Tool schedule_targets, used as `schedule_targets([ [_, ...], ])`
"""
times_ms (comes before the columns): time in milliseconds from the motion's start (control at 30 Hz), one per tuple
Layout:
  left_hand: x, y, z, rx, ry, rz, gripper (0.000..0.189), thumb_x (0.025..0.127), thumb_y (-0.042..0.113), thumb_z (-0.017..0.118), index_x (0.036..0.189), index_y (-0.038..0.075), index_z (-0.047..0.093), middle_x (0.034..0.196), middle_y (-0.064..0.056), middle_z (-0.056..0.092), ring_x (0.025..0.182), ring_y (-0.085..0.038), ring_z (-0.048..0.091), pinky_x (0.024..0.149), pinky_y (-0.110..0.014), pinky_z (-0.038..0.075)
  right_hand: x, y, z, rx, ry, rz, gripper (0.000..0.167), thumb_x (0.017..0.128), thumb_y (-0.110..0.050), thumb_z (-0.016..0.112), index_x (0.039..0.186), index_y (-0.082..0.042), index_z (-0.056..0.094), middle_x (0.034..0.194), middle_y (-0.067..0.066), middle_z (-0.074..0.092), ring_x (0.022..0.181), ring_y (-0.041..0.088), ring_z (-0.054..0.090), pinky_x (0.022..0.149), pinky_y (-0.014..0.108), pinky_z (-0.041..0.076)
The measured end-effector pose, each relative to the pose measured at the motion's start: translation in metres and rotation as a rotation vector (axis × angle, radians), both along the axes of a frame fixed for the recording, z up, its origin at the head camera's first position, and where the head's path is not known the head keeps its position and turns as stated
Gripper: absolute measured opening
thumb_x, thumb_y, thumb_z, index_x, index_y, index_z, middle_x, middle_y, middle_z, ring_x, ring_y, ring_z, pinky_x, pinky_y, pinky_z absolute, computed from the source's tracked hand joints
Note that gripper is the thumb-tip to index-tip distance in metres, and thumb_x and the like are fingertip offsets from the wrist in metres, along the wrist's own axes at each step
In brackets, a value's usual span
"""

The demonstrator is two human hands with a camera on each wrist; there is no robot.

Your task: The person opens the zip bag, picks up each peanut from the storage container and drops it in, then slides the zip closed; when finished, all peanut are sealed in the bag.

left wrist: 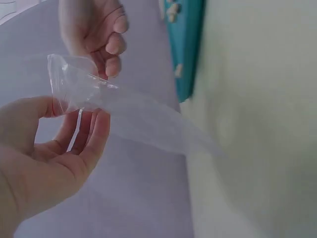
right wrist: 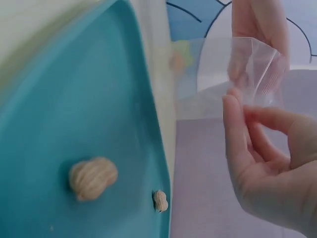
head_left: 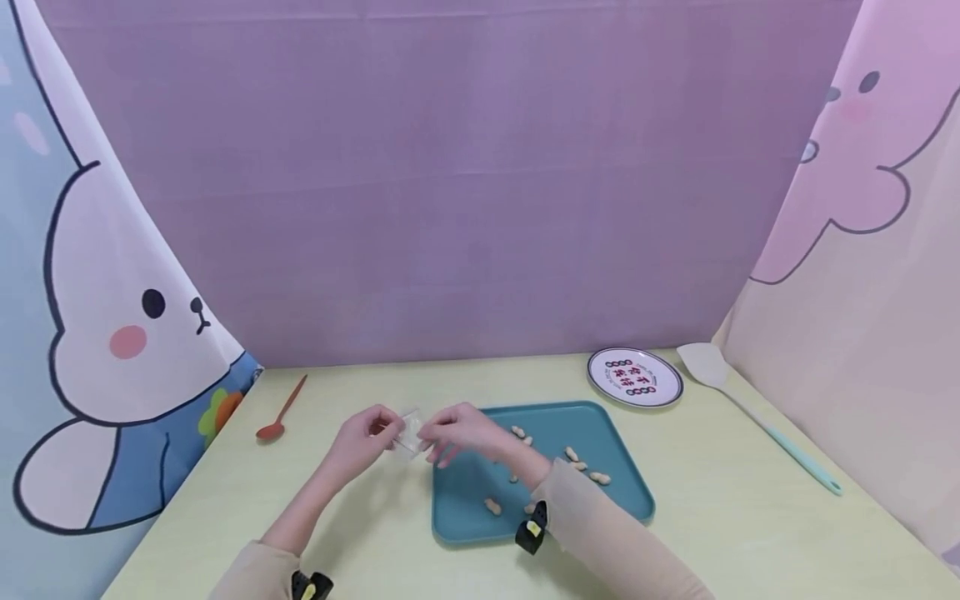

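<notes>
That clear bag held up beside the tray looks super light, floppy and kinda slippery, so I'd pinch its edges, like the left hand and right hand fingers are doing.

The left hand and right hand hold a clear bag near peanuts.

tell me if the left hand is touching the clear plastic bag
Touching. The left wrist view shows the left hand with the clear plastic bag in its grip, pinched between thumb and fingers.
</notes>
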State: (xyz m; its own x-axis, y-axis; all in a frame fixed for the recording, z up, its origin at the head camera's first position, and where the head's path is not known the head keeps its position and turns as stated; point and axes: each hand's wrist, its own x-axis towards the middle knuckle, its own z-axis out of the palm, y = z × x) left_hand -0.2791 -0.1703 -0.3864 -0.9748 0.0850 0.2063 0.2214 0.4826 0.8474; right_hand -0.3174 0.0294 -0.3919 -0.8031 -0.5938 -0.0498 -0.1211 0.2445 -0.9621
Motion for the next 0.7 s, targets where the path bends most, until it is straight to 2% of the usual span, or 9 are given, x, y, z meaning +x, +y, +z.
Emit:
schedule_targets([
  [67,-0.005,0.002,-0.01,0.047,-0.054,-0.025,0.014,0.093,0.011,0.055,0.097,-0.002,0.059,0.09,-0.011,0.062,0.077,-0.013,0.059,0.067,-0.025,0.055,-0.002,0.001,-0.002,0.058,0.048,-0.03,0.023,0.093,-0.02,0.059,0.107,-0.004,0.068,0.088,0.012,0.071,0.065,0.017,0.066,0.064,0.041,0.059],
  [167,-0.008,0.004,-0.022,0.082,-0.142,-0.026,0.016,0.095,0.013,0.05,0.098,-0.001,0.056,0.093,-0.01,0.059,0.081,-0.014,0.059,0.07,-0.03,0.057,-0.002,0.0,-0.004,0.139,0.124,-0.08,0.016,0.092,-0.016,0.06,0.1,-0.006,0.069,0.082,0.013,0.07,0.055,0.015,0.062,0.058,0.041,0.058],
  [267,-0.008,0.007,-0.029,0.075,-0.176,-0.019,0.012,0.093,0.011,0.053,0.096,0.0,0.055,0.091,-0.008,0.06,0.079,-0.015,0.06,0.067,-0.031,0.057,0.001,-0.004,-0.007,0.179,0.157,-0.112,0.013,0.09,-0.015,0.062,0.093,-0.006,0.07,0.077,0.014,0.069,0.05,0.013,0.059,0.054,0.04,0.057],
  [433,-0.007,0.01,-0.024,0.026,-0.112,-0.028,0.009,0.084,0.002,0.06,0.092,-0.001,0.057,0.085,-0.01,0.063,0.069,-0.012,0.06,0.062,-0.026,0.057,0.0,-0.005,-0.011,0.155,0.132,-0.124,0.011,0.088,-0.017,0.065,0.089,-0.007,0.07,0.075,0.014,0.069,0.047,0.011,0.058,0.05,0.034,0.057],
  [567,-0.009,0.003,-0.02,0.002,-0.061,0.014,0.012,0.08,-0.003,0.059,0.092,-0.003,0.056,0.081,-0.01,0.062,0.066,-0.012,0.06,0.061,-0.023,0.057,-0.002,-0.001,-0.011,0.159,0.124,-0.119,0.013,0.089,-0.016,0.064,0.093,-0.005,0.071,0.075,0.013,0.068,0.048,0.012,0.057,0.053,0.037,0.058],
  [633,-0.011,-0.001,-0.019,-0.019,-0.041,0.031,0.014,0.079,-0.004,0.059,0.092,-0.003,0.056,0.08,-0.01,0.062,0.066,-0.013,0.059,0.059,-0.024,0.056,-0.004,0.002,-0.011,0.17,0.12,-0.11,0.016,0.09,-0.016,0.063,0.096,-0.004,0.071,0.075,0.012,0.068,0.048,0.012,0.057,0.055,0.039,0.058],
  [700,-0.012,-0.004,-0.019,-0.056,-0.008,0.003,0.015,0.08,-0.003,0.059,0.095,-0.002,0.056,0.084,-0.011,0.062,0.072,-0.016,0.06,0.063,-0.026,0.056,-0.005,0.003,-0.011,0.183,0.12,-0.099,0.018,0.09,-0.017,0.063,0.099,-0.004,0.071,0.076,0.012,0.068,0.048,0.012,0.057,0.055,0.039,0.058],
])
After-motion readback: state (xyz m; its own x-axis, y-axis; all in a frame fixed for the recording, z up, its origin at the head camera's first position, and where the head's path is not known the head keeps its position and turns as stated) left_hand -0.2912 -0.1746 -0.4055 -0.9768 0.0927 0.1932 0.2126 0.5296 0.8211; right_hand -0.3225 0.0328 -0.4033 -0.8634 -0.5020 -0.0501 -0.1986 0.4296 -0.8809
